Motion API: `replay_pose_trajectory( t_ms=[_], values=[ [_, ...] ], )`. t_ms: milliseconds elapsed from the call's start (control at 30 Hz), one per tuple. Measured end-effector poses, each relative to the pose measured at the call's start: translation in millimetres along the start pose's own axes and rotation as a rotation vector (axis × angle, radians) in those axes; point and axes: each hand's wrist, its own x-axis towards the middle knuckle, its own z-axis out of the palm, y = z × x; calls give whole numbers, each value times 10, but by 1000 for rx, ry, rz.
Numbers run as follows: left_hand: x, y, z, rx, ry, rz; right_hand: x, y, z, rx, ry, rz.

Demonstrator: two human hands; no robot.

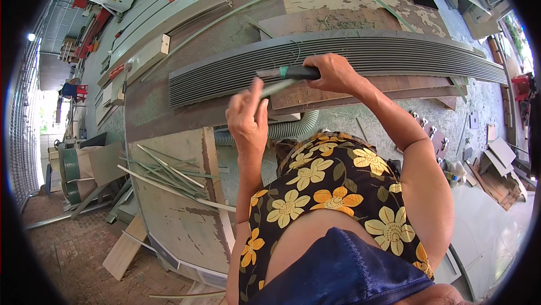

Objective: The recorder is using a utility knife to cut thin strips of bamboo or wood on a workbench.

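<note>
My right hand (332, 73) is wrapped round a utility knife (301, 72) with a black and green handle, its metal end directed left. Just left of the blade, my left hand (247, 116) is blurred by motion. A thin grey-green strip (277, 87) runs from its thumb and forefinger toward the knife handle, close under the blade. Both hands are over the near edge of a long stack of grooved grey boards or strips (225, 79), which lies lengthwise across the worktable. Whether the blade touches the strip I cannot tell.
Loose thin strips (169, 172) are piled on a worn board (180, 209) at the lower left. A ribbed grey hose (293, 127) runs below the table's near edge. A black block (422, 1) sits at the far right. Board offcuts (501, 156) lie on the right.
</note>
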Motion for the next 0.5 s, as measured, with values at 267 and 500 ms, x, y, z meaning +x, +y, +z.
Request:
replay_pose_trajectory(
  t_ms=[267, 500],
  values=[
    [26, 55, 389, -407, 25, -172, 204, 42, -145, 1120, 216, 223],
    [-200, 168, 842, -678, -233, -456, 73, 61, 135, 1682, 203, 539]
  ],
)
